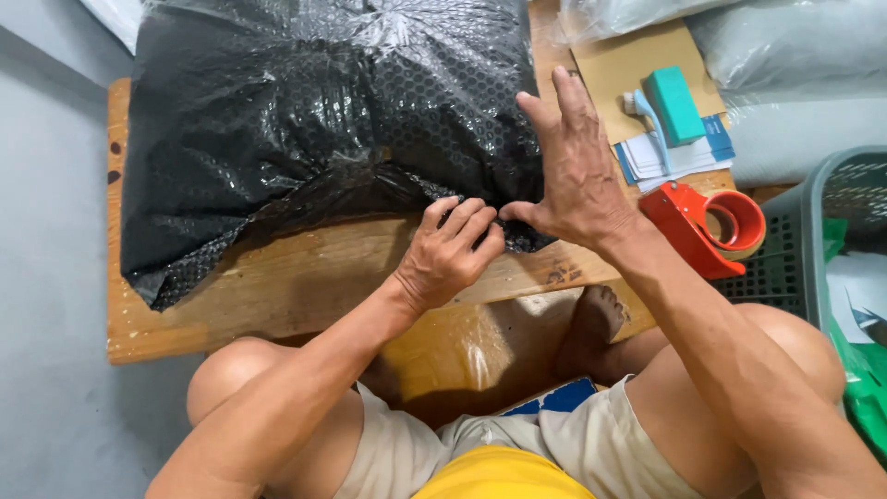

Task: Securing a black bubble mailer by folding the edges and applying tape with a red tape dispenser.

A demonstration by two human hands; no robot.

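Black bubble-wrapped parcel on a wooden surface, near edge pinched by the curled fingers of the left hand. Right hand flat on the wrap beside it, fingers spread wide. Red tape dispenser just right; grey basket beyond.

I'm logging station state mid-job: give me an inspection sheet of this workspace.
Surface: low wooden table, worn and stained.
Job's things: bulky parcel in black bubble wrap, flap loose at front edge.
Clutter: red tape dispenser; teal handheld tool on papers and a brown envelope.
Grippers: left hand pinches the wrap's edge; right hand presses flat on the parcel.
Cables: nothing seen.
Surroundings: grey floor; grey mesh basket at right; clear-wrapped bundles behind.
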